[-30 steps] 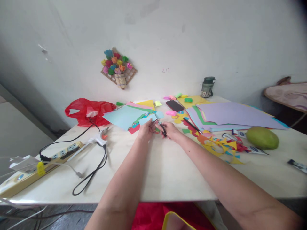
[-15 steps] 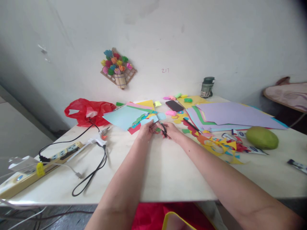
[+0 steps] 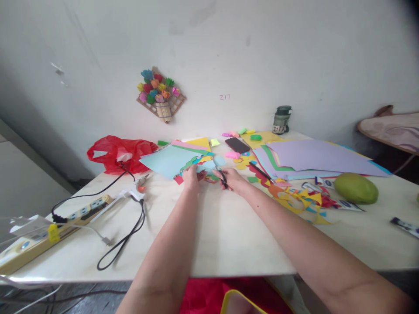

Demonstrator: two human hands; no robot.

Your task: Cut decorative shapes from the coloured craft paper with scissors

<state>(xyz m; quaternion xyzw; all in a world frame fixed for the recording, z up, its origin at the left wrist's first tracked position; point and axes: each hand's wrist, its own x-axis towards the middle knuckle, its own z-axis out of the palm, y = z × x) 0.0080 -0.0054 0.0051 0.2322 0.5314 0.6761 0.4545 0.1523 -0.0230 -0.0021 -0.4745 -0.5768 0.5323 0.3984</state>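
In the head view, my right hand (image 3: 231,179) is wrapped round the dark handles of a pair of scissors (image 3: 222,175), whose blades point up and to the left. To its left, my left hand (image 3: 191,178) has its fingers closed at the edge of a light blue paper piece (image 3: 207,165); the exact grip is too small to make out. Green wavy paper strips (image 3: 190,162) and a red scrap (image 3: 178,179) lie beside my left hand. Small coloured scraps show between the hands.
Coloured sheets (image 3: 314,155), a phone (image 3: 237,145), a pen (image 3: 262,172), yellow scraps (image 3: 296,201) and a green fruit (image 3: 356,188) lie to the right. A red plastic bag (image 3: 113,150), glue gun (image 3: 139,187) and power strip (image 3: 70,220) are on the left.
My left hand has moved left, away from the scissors, and the light blue piece now shows more between the hands. My right hand has barely moved and still holds the scissors.
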